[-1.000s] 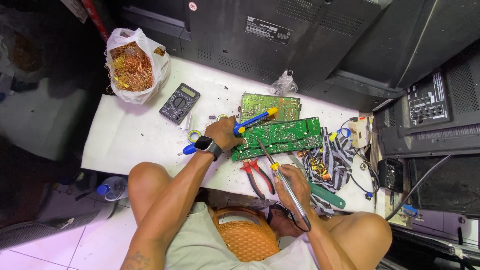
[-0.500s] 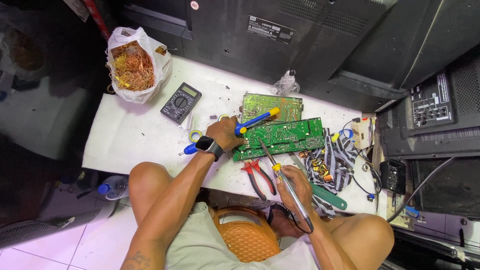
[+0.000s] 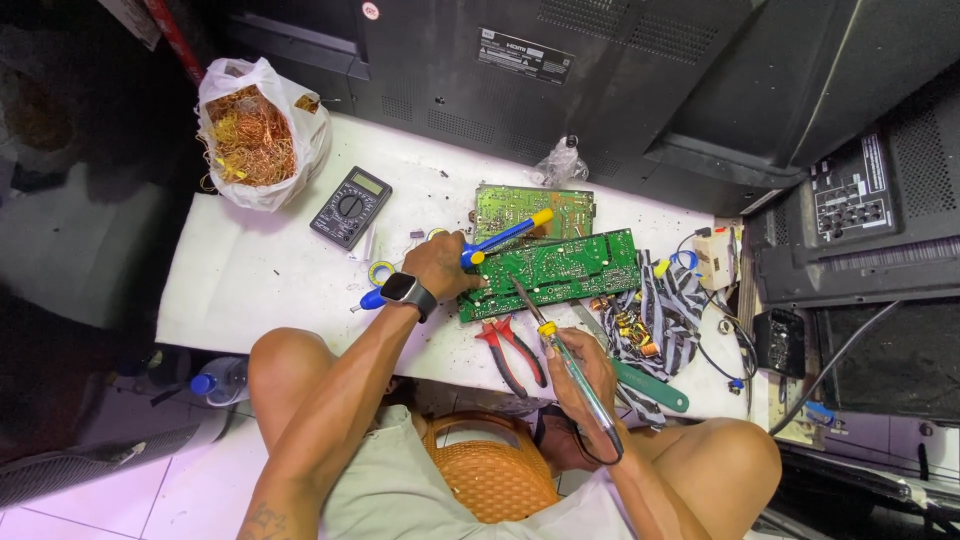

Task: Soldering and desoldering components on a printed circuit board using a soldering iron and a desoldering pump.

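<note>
Landmark: long green rectangular printed circuit board (image 3: 553, 272), lying flat on the white counter (image 3: 260, 280), long axis running left to right and tilted slightly up at its right end.
Left hand (image 3: 440, 265): closed around a blue-barrelled desoldering pump with yellow tip (image 3: 500, 238); the hand rests at the board's left end and presses on its near-left corner, the pump angled across the board's upper left.
Right hand (image 3: 585, 360): closed around a slim soldering iron with yellow collar (image 3: 545, 325); the hand sits just below the board's near edge, the iron's long axis rising diagonally so the tip meets the board near its middle.
Nearer hand: the left hand touches the board; the right hand reaches it only through the iron.
Near side of board: red-handled pliers (image 3: 512, 350) just beside the right hand.
Far left of board: black digital multimeter (image 3: 350, 206) and a white plastic bag of copper wire scrap (image 3: 250, 135), well apart.
Change from earlier frame: both hands keep the same grips and places; the iron tip remains on the board.
</note>
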